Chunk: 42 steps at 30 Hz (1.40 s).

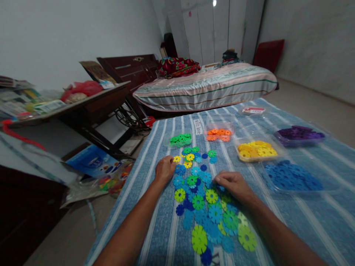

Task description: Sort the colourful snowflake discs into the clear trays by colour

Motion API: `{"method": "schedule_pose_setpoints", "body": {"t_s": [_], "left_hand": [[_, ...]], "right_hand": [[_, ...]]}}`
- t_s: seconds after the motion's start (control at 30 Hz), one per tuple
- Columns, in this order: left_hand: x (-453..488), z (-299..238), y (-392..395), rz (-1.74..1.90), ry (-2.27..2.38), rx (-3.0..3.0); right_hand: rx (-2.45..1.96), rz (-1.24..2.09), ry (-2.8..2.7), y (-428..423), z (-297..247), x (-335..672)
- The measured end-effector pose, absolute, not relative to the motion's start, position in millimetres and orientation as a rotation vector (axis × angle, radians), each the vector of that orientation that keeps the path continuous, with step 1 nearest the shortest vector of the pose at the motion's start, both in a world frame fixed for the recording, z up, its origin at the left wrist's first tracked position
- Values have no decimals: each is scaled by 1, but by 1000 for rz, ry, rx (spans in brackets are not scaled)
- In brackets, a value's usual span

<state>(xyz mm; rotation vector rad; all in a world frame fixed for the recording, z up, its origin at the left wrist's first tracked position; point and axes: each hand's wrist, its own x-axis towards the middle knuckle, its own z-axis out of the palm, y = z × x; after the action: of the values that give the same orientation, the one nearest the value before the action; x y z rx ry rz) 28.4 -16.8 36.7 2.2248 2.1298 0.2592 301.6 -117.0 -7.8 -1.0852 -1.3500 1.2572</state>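
Note:
My left hand (165, 169) is closed at the far left of a loose pile of notched plastic discs, fingertips pinched at the edge of a yellow notched disc (176, 159). More yellow discs (189, 157) lie just right of it. My right hand (232, 183) is over the pile's right side, thumb and fingers together; what they hold, if anything, is hidden. A dark blue disc (220, 187) shows under its fingertips. Between my forearms spread light blue discs (215, 213), green discs (198, 202) and lime discs (199, 239), many overlapping.
Clear plastic boxes hold sorted discs: green (181, 139), orange (219, 134), yellow (257, 149), purple (301, 135) and blue (292, 176). They stand on a striped blue cloth (149, 162). A bed (205, 88) is beyond, and a cluttered desk (91, 99) stands left.

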Motion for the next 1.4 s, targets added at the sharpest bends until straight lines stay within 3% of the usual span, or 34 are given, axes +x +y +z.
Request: {"method": "schedule_pose_setpoints", "body": {"t_s": [0.13,0.43,0.73,0.97,1.1,1.2,1.4], "left_hand": [[30,41,10,132,2237,2035],[26,36,36,368,2121,1736],[80,73,23,510,1825,1691],[185,113,13,700,1108,1425],[186,108,23,566,1345,1872],[156,91,33,163,1737,2275],[106,66,36,-78,1924,2241]], "right_hand": [[-1084,1256,-1348,-117,-7,301],[-1077,1224,-1364,-117,-7,300],[-1077,1245,-1369,-117,-7,301],[-1065,1258,-1368,-117,-5,301],[-1049,1262,-1364,-116,-5,300],[-1039,1253,-1367,-115,-6,299],[-1046,1245,-1375,-116,-5,299]]}}
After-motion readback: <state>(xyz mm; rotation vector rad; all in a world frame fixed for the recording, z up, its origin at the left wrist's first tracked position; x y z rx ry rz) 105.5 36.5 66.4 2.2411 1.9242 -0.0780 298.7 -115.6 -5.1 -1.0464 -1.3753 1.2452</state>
